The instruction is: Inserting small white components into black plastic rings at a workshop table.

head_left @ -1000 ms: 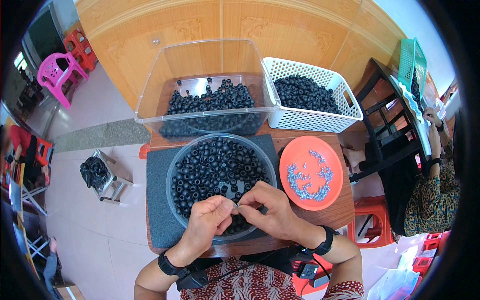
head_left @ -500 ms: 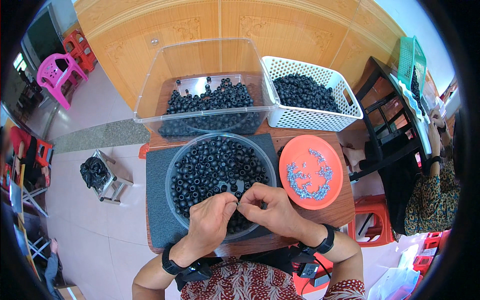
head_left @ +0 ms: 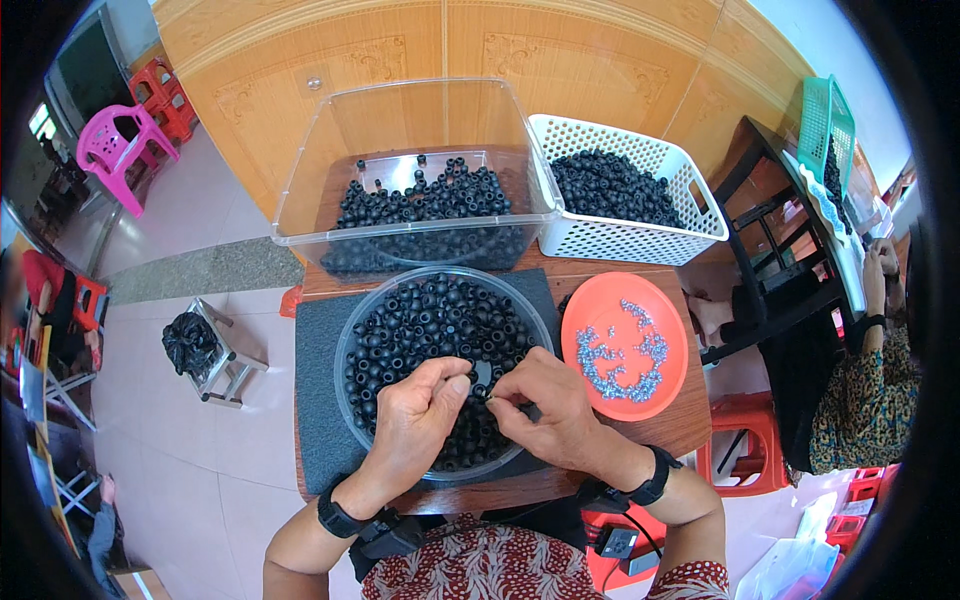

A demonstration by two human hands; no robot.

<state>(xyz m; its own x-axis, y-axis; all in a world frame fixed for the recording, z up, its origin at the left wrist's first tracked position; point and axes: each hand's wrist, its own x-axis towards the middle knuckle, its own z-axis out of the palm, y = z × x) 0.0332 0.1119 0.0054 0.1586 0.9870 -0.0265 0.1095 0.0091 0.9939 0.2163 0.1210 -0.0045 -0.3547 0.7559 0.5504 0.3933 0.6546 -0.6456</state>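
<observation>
Small round black pieces with holes [head_left: 440, 320] fill a clear round tub [head_left: 346, 372] in front of me. Over its near side, my left hand [head_left: 418, 412] is closed with the thumb against the curled fingers; what it holds, if anything, is hidden. Just to the right, my right hand [head_left: 545, 405] pinches something tiny between thumb and forefinger, too small to name. A gap separates the two hands' fingertips. Right of the tub lies an orange plate [head_left: 582, 312] with many small shiny silvery pieces [head_left: 650, 349] scattered on it.
Behind the tub stand a clear plastic bin [head_left: 400, 236] and a white perforated basket [head_left: 620, 242], both holding black pieces. A dark mat [head_left: 325, 400] lies under the tub on the wooden table [head_left: 685, 420]. Another person [head_left: 860, 400] sits at the right. A stool [head_left: 228, 362] stands left.
My fingertips, which met over the tub, have come apart. My right hand has shifted slightly right, and my left hand slightly left.
</observation>
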